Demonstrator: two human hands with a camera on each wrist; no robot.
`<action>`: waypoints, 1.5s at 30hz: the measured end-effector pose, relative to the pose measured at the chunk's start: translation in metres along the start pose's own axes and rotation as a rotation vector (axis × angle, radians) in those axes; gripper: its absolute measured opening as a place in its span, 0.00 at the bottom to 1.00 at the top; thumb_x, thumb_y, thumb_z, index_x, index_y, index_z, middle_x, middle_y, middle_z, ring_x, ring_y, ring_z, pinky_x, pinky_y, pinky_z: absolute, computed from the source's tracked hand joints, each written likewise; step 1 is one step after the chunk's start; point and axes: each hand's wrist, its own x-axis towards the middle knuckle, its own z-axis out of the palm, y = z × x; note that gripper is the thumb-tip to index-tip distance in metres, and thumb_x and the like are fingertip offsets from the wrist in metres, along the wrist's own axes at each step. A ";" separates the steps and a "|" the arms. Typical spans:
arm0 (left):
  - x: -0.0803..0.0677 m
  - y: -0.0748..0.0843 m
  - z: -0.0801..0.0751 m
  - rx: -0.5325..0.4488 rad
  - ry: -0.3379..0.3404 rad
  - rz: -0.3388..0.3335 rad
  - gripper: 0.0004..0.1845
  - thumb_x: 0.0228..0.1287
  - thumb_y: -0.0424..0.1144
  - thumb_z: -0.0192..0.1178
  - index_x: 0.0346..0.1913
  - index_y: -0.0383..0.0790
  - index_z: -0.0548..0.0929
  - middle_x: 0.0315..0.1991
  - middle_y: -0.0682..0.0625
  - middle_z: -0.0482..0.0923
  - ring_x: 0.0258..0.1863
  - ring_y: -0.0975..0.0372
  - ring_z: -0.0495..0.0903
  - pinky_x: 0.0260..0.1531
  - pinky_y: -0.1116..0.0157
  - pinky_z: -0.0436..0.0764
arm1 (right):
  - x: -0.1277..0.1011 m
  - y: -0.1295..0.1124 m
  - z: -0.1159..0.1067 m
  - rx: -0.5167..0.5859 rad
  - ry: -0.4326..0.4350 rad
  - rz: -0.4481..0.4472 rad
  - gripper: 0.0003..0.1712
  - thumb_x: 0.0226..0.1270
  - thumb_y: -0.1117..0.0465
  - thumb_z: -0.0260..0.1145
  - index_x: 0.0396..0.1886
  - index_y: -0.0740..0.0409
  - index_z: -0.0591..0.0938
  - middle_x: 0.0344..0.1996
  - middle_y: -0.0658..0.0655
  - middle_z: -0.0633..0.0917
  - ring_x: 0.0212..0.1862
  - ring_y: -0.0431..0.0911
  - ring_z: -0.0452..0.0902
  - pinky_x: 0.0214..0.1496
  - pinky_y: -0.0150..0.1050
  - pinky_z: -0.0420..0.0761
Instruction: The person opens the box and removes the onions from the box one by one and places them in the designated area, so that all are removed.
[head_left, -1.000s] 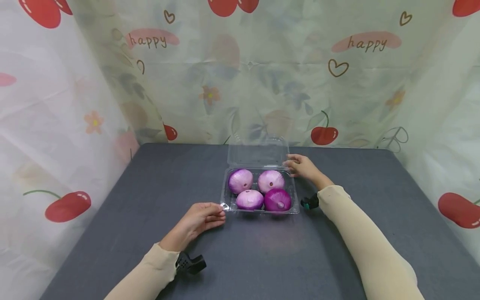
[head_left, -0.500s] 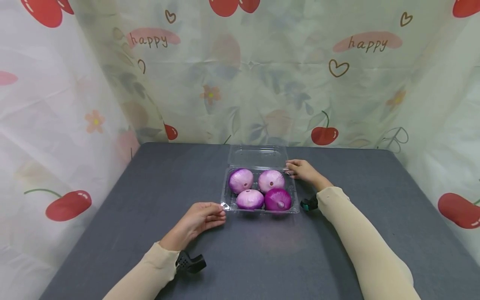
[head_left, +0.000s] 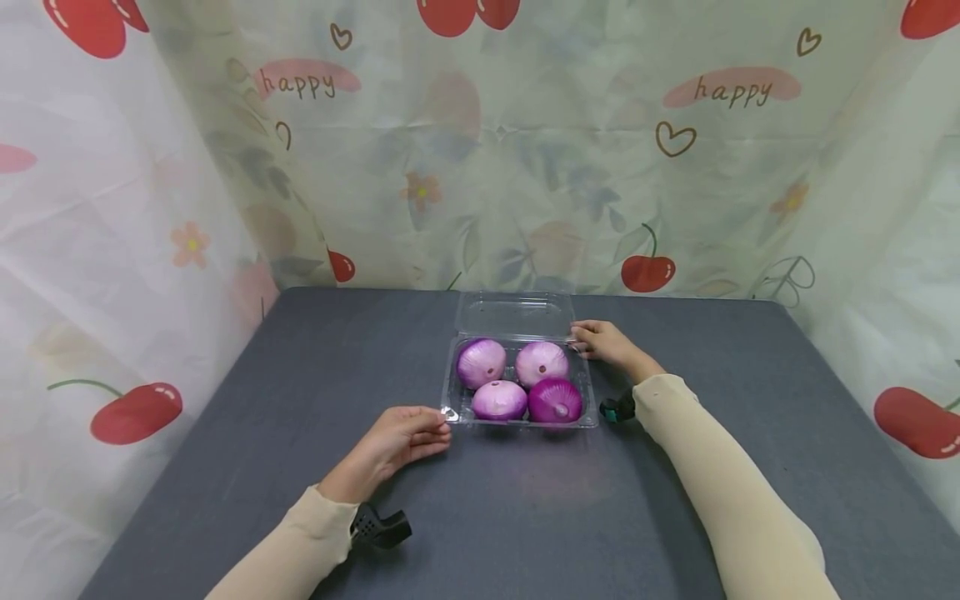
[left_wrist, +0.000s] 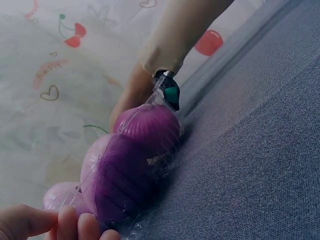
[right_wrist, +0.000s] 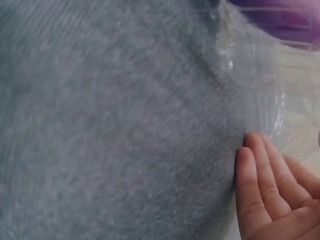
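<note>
A clear plastic clamshell container (head_left: 447, 387) stands on the table with its lid (head_left: 513, 315) tipped back. Inside sit several purple onions (head_left: 553, 401), two of them in front and two behind. At the front left corner, the thumb and fingers of my left hand (head_left: 401, 437) pinch the rim; in the left wrist view these fingertips (left_wrist: 67, 220) show at the container's edge, beside the onions. My right hand (head_left: 611, 343) holds the back right corner near the hinge. In the right wrist view its fingers (right_wrist: 267, 185) lie against the clear side wall, and the thumb is mostly out of view.
The dark grey table (head_left: 510, 525) reaches back to a printed curtain (head_left: 502, 167) with cherries and hearts, which also hangs at both sides. Black cameras (head_left: 382, 527) are worn at both wrists.
The lid has tipped further back, away from me, and my right hand has come slightly lower and nearer. The left hand and the onions have stayed in place.
</note>
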 end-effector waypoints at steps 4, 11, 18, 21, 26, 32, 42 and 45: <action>0.000 0.000 0.001 0.013 0.006 -0.013 0.10 0.68 0.30 0.56 0.45 0.24 0.78 0.27 0.50 0.83 0.30 0.63 0.84 0.39 0.63 0.87 | -0.003 -0.003 0.000 0.045 -0.001 -0.002 0.33 0.80 0.57 0.45 0.72 0.75 0.51 0.64 0.75 0.69 0.49 0.44 0.79 0.52 0.33 0.82; -0.001 0.002 0.002 -0.008 0.008 -0.011 0.05 0.67 0.29 0.56 0.39 0.29 0.80 0.26 0.50 0.83 0.29 0.63 0.85 0.39 0.63 0.87 | -0.021 -0.027 -0.012 0.030 0.006 -0.051 0.37 0.80 0.53 0.45 0.74 0.71 0.45 0.72 0.75 0.54 0.71 0.66 0.57 0.72 0.57 0.63; -0.002 0.002 0.000 -0.006 0.004 -0.002 0.05 0.68 0.29 0.56 0.39 0.29 0.80 0.26 0.50 0.83 0.29 0.63 0.84 0.39 0.63 0.87 | -0.052 -0.059 -0.024 0.056 0.021 -0.207 0.35 0.79 0.54 0.48 0.76 0.61 0.49 0.73 0.69 0.57 0.74 0.61 0.53 0.74 0.57 0.58; -0.001 0.001 0.000 -0.012 0.005 -0.005 0.05 0.68 0.29 0.56 0.37 0.31 0.81 0.26 0.50 0.83 0.29 0.63 0.84 0.39 0.63 0.87 | -0.063 -0.067 -0.022 0.060 0.004 -0.278 0.34 0.78 0.53 0.49 0.76 0.60 0.51 0.72 0.67 0.60 0.74 0.59 0.54 0.74 0.56 0.59; -0.001 0.001 0.000 -0.011 0.004 -0.014 0.05 0.68 0.29 0.56 0.35 0.34 0.81 0.26 0.50 0.84 0.29 0.63 0.85 0.39 0.63 0.87 | -0.081 -0.074 -0.010 0.062 -0.027 -0.388 0.32 0.78 0.54 0.50 0.75 0.60 0.56 0.70 0.65 0.65 0.72 0.58 0.59 0.73 0.54 0.62; 0.000 0.001 0.000 0.006 0.020 -0.018 0.06 0.67 0.30 0.57 0.41 0.28 0.80 0.26 0.50 0.83 0.29 0.62 0.85 0.39 0.63 0.87 | -0.095 -0.068 0.012 0.044 -0.078 -0.422 0.28 0.77 0.58 0.52 0.72 0.58 0.61 0.69 0.62 0.67 0.72 0.57 0.61 0.71 0.58 0.64; 0.000 0.002 0.000 -0.002 0.017 -0.027 0.05 0.67 0.30 0.57 0.39 0.30 0.80 0.26 0.50 0.84 0.29 0.62 0.85 0.39 0.63 0.87 | -0.099 -0.054 0.029 -0.124 -0.183 -0.372 0.27 0.74 0.57 0.58 0.68 0.60 0.67 0.65 0.63 0.72 0.67 0.59 0.68 0.64 0.59 0.73; -0.001 0.002 0.000 -0.003 0.018 -0.024 0.05 0.67 0.29 0.57 0.39 0.30 0.80 0.26 0.50 0.83 0.29 0.63 0.85 0.39 0.63 0.87 | -0.098 -0.054 0.030 -0.170 -0.221 -0.349 0.28 0.72 0.54 0.59 0.68 0.59 0.69 0.64 0.61 0.73 0.66 0.57 0.69 0.63 0.55 0.75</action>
